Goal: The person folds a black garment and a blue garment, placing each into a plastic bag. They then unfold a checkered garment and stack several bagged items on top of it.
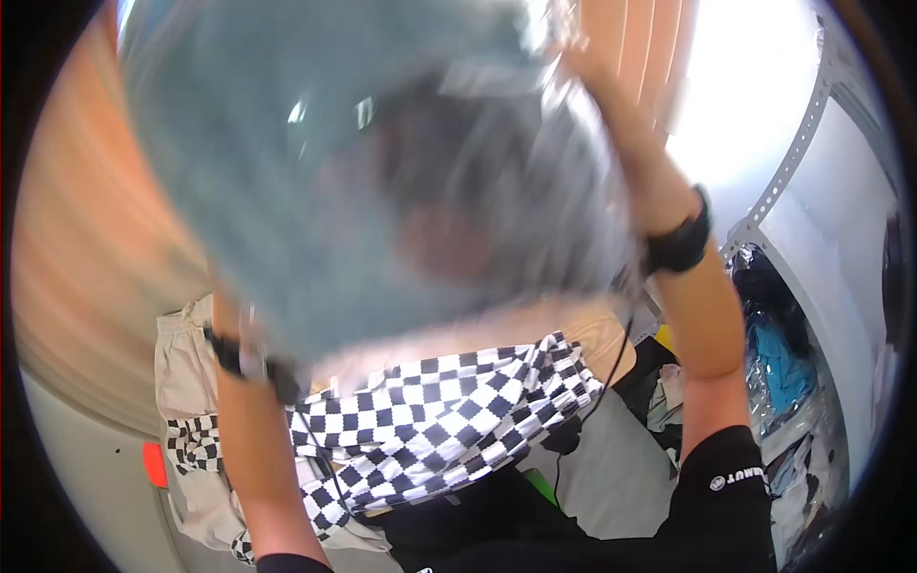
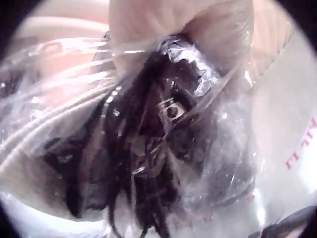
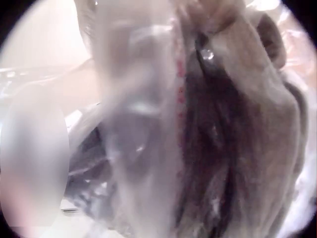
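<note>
A large clear plastic bag (image 1: 287, 191), blurred, is held up close before the head camera. Grey-green cloth and a darker bundle show through it. On its right side my right hand (image 1: 626, 138) grips the edge of the bag. My left hand is hidden behind the bag in the head view, its strapped wrist below the bag's lower left. From the left wrist view, my left hand (image 2: 218, 34) pinches gathered plastic over dark contents (image 2: 143, 129) with thin dark cords hanging. The right wrist view has the right hand's fingers (image 3: 213, 15) at the top, on the plastic beside grey-brown cloth (image 3: 267, 129).
Black-and-white checkered cloth (image 1: 430, 420) lies below the bag, with beige cloth (image 1: 181, 358) at its left. To the right, several clothes in clear plastic, one blue (image 1: 778, 358), sit beside a perforated metal frame (image 1: 788, 158). A red-orange piece (image 1: 155, 465) is at lower left.
</note>
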Demonstrator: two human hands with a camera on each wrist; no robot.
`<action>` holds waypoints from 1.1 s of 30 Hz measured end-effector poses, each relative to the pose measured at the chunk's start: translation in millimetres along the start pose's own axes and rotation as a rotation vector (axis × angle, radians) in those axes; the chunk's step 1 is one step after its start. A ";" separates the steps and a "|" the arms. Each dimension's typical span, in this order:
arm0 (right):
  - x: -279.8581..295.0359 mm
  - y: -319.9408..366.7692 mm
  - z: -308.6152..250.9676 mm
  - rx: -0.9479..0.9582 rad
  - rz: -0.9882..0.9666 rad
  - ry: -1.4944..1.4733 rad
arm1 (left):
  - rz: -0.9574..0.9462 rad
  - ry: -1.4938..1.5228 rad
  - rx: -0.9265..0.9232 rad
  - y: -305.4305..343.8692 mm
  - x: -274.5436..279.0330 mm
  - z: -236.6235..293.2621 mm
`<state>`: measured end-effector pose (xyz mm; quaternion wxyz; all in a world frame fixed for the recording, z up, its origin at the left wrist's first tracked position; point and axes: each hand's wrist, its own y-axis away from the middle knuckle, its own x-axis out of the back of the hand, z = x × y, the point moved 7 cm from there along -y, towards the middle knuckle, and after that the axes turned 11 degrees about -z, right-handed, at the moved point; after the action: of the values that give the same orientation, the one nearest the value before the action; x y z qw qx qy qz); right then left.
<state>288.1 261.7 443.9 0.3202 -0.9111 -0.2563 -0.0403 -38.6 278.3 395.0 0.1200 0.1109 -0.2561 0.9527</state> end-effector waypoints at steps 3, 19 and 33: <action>80.6 -13.3 -0.2 -0.071 0.127 0.037 | -0.090 0.098 -0.041 -84.1 -43.6 18.0; 232.1 -15.1 155.0 -0.538 0.214 0.109 | -0.232 0.846 0.420 -180.7 -203.9 -114.4; 285.9 21.8 148.4 -0.665 0.274 -0.022 | -0.227 0.882 0.376 -172.4 -192.2 -133.8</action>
<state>532.9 463.0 382.0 0.0059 -0.9918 -0.1078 -0.0683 172.5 459.0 309.2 0.2981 -0.2563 0.0090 0.9194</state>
